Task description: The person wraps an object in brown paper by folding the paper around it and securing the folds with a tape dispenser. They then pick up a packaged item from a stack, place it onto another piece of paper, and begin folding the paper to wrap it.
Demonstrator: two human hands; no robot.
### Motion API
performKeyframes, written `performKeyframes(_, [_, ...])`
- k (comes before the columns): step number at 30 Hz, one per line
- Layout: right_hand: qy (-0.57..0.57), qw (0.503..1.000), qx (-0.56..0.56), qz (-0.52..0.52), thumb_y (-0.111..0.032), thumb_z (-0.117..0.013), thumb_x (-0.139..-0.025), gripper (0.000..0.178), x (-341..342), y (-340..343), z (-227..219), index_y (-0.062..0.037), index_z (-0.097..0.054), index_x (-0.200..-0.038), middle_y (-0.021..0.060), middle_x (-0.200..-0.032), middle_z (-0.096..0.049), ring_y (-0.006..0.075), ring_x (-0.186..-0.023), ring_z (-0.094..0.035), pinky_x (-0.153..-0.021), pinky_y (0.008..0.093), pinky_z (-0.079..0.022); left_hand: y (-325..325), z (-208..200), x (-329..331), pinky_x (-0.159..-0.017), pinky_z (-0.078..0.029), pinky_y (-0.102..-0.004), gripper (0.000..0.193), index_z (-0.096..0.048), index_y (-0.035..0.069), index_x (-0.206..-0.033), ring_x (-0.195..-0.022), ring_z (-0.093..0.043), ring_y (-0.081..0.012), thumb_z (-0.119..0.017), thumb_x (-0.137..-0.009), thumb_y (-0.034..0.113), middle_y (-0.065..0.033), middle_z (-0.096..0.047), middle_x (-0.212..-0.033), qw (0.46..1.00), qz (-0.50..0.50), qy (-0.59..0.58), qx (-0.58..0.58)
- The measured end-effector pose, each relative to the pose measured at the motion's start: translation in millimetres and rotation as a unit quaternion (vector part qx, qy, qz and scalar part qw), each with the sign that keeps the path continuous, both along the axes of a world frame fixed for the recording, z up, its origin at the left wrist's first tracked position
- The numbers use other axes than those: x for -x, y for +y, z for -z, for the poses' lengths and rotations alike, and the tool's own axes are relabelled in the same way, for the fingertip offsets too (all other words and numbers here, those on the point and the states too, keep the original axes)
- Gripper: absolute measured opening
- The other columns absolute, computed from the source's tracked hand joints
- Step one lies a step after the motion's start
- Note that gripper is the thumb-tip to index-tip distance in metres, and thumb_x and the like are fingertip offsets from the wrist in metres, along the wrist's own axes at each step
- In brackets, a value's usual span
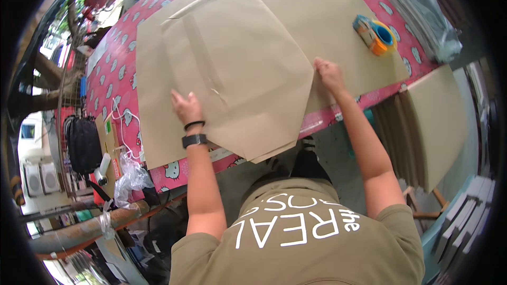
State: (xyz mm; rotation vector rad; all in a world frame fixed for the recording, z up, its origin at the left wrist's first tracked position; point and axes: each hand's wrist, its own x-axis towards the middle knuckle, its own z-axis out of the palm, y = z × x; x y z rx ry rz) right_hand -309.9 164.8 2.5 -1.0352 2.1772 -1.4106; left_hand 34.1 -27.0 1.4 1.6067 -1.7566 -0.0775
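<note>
My left hand (pixel 188 110) is partly open, thumb and forefinger apart, low over the left side of a large, many-sided folded piece of brown kraft paper (pixel 259 58); I cannot tell whether the fingertips press on it. My right hand (pixel 330 76) is at its right corner, fingers curled in close to the thumb, and I cannot tell whether they pinch the edge. The folded paper lies flat in front of me, between my hands, with a long strip of shiny clear tape (pixel 203 53) running down its left part. Its near end reaches over the table edge toward me.

Under it, wide flat sheets of brown paper (pixel 149 111) cover much of a pink tablecloth with white cartoon prints (pixel 163 179). Beyond my right hand, an orange-and-blue tape dispenser (pixel 377 46) stands on the brown paper near its right side. Farther right lies a stack wrapped in clear plastic (pixel 417 13), and below the table's right edge is a thick stack of brown sheets (pixel 435 126). To my left, a thin white cable (pixel 125 132) hangs near a crumpled clear plastic bag (pixel 132 177).
</note>
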Motion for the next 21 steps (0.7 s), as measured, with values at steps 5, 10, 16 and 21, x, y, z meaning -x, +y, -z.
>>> performKeyframes(5, [0.129, 0.990, -0.057, 0.008, -0.028, -0.050, -0.089, 0.031, -52, -7, -4, -0.0015, -0.065, -0.092, 0.0210, -0.084, -0.060, 0.0378, -0.078, -0.058, -0.070, 0.0428, -0.045, -2, 5, -65, -0.084, -0.046, -0.0365, 0.036, -0.062, 0.002, -0.106, -0.093, -0.061, -0.0303, -0.053, -0.086, 0.031, -0.0164, -0.065, -0.096, 0.954, -0.034, 0.129, -0.268])
performKeyframes(10, [0.083, 0.987, -0.031, -0.136, -0.024, -0.053, -0.088, 0.028, -50, 8, -4, 0.0019, -0.063, -0.094, 0.0178, -0.088, -0.061, 0.0344, -0.082, -0.057, -0.074, 0.0421, -0.045, -8, -1, -97, -0.081, -0.047, -0.0396, 0.037, -0.064, 0.006, -0.105, -0.089, -0.061, -0.0310, -0.054, -0.084, 0.035, -0.0167, -0.065, -0.094, 0.964, -0.077, 0.050, -0.250])
performKeyframes(16, [0.365, 0.875, 0.026, -0.318, -0.036, -0.046, -0.090, 0.053, -21, -155, -44, -0.0043, -0.038, -0.132, 0.0147, -0.139, -0.035, 0.0313, -0.130, -0.028, -0.103, 0.0412, -0.027, -50, -35, 23, -0.099, -0.033, -0.0453, 0.062, -0.047, 0.004, -0.125, -0.120, -0.041, -0.0336, -0.061, -0.078, 0.042, -0.0168, -0.048, -0.128, 0.978, 0.172, -0.119, 0.011])
performKeyframes(21, [0.503, 0.763, -0.044, -0.403, -0.049, -0.035, -0.091, 0.066, -84, -165, -17, -0.0044, -0.026, -0.139, 0.0134, -0.146, -0.021, 0.0276, -0.136, -0.014, -0.110, 0.0454, -0.012, 0, -21, 87, -0.109, -0.011, -0.0506, 0.061, -0.018, 0.018, -0.143, -0.137, -0.013, -0.0231, -0.032, -0.091, 0.049, -0.0008, -0.016, -0.149, 0.903, 0.258, -0.317, -0.133])
